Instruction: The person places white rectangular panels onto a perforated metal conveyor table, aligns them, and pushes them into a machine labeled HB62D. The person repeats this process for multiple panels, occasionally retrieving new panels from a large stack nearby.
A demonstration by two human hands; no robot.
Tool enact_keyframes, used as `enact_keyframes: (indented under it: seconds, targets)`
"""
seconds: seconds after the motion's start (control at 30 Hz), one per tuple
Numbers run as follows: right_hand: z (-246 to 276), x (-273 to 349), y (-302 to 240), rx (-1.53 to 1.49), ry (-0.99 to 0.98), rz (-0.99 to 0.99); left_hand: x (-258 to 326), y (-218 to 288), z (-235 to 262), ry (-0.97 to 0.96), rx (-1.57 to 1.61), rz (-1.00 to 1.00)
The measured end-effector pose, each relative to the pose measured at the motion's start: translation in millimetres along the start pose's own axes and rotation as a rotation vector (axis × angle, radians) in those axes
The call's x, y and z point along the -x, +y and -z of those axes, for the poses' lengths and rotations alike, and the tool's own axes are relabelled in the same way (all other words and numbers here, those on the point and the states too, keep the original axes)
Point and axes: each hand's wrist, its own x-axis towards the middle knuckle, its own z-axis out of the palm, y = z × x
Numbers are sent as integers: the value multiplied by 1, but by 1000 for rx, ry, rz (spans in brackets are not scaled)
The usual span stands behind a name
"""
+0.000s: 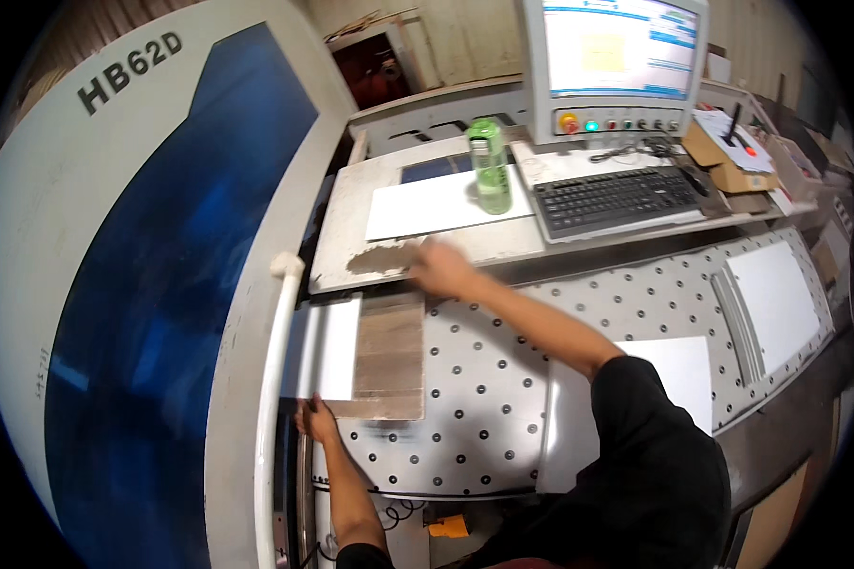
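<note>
Wood-grain panel [389, 356] between outstretched hands [315, 418]

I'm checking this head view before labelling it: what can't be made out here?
- Right hand: motion-blurred at the shelf edge; its grip can't be told.
- Left hand: fingers run under the wood-grain panel, so the hold is hidden.
- White sheet: its left end is behind the white pipe.
- Monitor: cut off by the top edge, contents too small.
- Green bottle: label blurred.
</note>
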Motion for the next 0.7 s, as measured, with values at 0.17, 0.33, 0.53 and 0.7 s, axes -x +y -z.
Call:
enact_keyframes:
  seconds: [0.17,0.33,0.53,0.7]
  targets:
    - [70,165,-72,-302,-306,173,7,16,6,61,12,-35]
    - [191,324,-67,-641,-354,-304,8,25,-4,65,-37,-52]
    - [301,504,-129,-396,-505,-777,-8,11,-17,141,2,-79]
    - [234,707,-101,-589,-555,-1395,23,20,11,149,84,-237]
